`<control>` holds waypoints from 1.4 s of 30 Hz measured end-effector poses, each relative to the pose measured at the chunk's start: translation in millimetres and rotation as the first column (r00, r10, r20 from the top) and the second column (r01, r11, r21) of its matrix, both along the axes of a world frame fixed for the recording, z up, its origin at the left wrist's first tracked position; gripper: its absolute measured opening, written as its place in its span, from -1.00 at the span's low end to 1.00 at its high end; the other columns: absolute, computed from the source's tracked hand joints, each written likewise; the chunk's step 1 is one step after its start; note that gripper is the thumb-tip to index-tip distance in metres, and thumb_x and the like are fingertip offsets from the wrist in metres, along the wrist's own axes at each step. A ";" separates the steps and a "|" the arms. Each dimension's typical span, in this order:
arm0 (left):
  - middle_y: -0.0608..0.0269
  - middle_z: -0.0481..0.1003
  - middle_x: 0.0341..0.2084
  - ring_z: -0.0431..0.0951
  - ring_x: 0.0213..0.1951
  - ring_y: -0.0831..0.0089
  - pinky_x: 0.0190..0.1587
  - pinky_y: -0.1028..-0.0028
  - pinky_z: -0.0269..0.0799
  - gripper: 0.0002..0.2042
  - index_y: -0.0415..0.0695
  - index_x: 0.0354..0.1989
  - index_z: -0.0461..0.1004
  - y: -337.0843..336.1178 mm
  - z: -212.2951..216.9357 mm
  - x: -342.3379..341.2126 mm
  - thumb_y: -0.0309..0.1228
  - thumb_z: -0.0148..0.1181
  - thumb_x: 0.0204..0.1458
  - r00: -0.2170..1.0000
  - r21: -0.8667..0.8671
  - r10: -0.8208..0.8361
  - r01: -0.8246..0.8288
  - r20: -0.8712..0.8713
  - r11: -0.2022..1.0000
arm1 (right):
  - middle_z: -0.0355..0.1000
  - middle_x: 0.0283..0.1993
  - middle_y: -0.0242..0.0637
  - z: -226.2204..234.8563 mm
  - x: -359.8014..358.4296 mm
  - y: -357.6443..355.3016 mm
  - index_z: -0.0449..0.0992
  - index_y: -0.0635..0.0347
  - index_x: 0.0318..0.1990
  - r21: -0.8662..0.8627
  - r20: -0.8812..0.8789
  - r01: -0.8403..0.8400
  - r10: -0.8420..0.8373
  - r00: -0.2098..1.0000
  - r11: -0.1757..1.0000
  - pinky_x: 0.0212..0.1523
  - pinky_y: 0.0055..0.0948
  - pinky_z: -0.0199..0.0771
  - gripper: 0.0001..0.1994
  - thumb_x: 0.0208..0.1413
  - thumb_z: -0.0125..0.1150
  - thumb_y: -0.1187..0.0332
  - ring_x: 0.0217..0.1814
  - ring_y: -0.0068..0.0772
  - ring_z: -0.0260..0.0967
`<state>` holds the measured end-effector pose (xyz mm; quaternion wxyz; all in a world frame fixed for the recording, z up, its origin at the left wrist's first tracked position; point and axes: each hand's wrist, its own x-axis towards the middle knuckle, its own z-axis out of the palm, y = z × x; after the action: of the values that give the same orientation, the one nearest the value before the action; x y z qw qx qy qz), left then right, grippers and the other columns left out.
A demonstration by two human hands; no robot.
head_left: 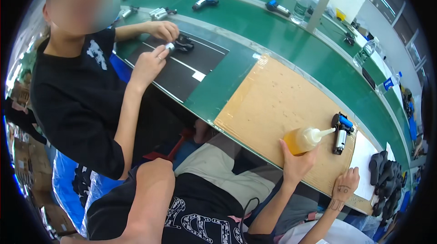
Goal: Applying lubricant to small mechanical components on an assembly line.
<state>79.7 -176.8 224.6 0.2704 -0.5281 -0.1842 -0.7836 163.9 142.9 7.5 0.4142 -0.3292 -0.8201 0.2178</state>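
My right hand (pixel 298 164) grips a clear squeeze bottle (pixel 298 143) of yellow liquid from its near side, over a sheet of cardboard. The bottle leans to the right, its long white nozzle reaching the side of a black-and-blue motor unit (pixel 341 133) with a silver cylinder. That unit lies on the cardboard (pixel 264 98); whether the nozzle touches it I cannot tell. Of my left arm only the bent elbow and forearm (pixel 152 198) show at the lower edge. My left hand is outside the picture.
Right of me, another person's marked hand (pixel 344 187) rests by white paper (pixel 363 166), near piled black parts (pixel 387 180). On my left a co-worker's hands (pixel 157 57) handle a similar unit over a black mat (pixel 173 77). Motor units and water bottles (pixel 302 5) stand along the green bench (pixel 255 23).
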 end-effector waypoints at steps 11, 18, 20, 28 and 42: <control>0.14 0.54 0.01 0.47 0.04 0.41 0.09 0.40 0.37 -0.58 -0.21 0.17 0.45 55.5 -10.7 -105.5 -0.44 0.21 0.10 0.965 -0.246 0.128 -0.070 0.228 0.967 | 0.49 -0.06 -0.01 1.9 -2.4 1.7 0.45 0.31 0.06 -0.051 0.000 -0.011 0.011 1.000 0.999 0.05 -0.02 0.47 -0.20 -0.35 0.78 0.15 0.01 0.13 0.46; 0.12 0.56 -0.01 0.48 0.02 0.41 0.08 0.40 0.38 -0.52 -0.21 0.21 0.44 103.2 -25.9 -144.3 -0.36 0.26 0.10 0.962 -0.320 0.079 0.010 0.263 0.947 | 0.47 -0.11 -0.04 -1.1 3.4 6.7 0.45 0.29 0.00 -0.077 0.018 0.027 -0.025 1.000 0.997 0.02 -0.01 0.46 -0.26 -0.33 0.77 0.16 -0.02 0.12 0.44; 0.12 0.56 -0.01 0.49 0.02 0.41 0.08 0.40 0.39 -0.50 -0.21 0.23 0.43 113.3 -27.9 -152.8 -0.34 0.27 0.10 0.962 -0.335 0.053 0.041 0.267 0.941 | 0.47 -0.12 -0.05 -1.3 3.4 6.2 0.45 0.29 -0.02 -0.094 0.019 0.025 -0.023 1.000 0.995 0.00 -0.01 0.46 -0.27 -0.33 0.77 0.16 -0.04 0.12 0.44; 0.11 0.58 -0.03 0.50 0.00 0.41 0.07 0.41 0.40 -0.43 -0.21 0.27 0.41 148.8 -16.9 -192.6 -0.26 0.32 0.09 0.966 -0.373 0.011 0.089 0.259 0.923 | 0.46 -0.13 -0.04 -3.8 -1.5 3.9 0.44 0.33 -0.02 -0.048 0.052 0.019 -0.017 0.998 0.999 0.00 -0.01 0.46 -0.24 -0.35 0.78 0.16 -0.05 0.14 0.43; -0.36 0.23 0.30 0.17 0.39 -0.30 0.30 -0.32 0.19 0.08 0.26 0.60 -0.16 267.3 -236.5 -511.9 0.07 0.43 -0.04 0.389 -0.873 0.781 -0.219 -0.488 -0.436 | 0.43 -0.01 0.07 -13.3 -3.0 1.7 0.45 0.38 0.07 -0.085 0.123 0.156 -0.145 0.982 0.984 0.11 0.09 0.41 -0.14 -0.39 0.80 0.11 0.03 0.23 0.40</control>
<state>-432.3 90.5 -11.9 0.1384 -0.1832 -0.9457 -0.2300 160.9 144.7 -5.8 0.3652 -0.4214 -0.8044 0.2048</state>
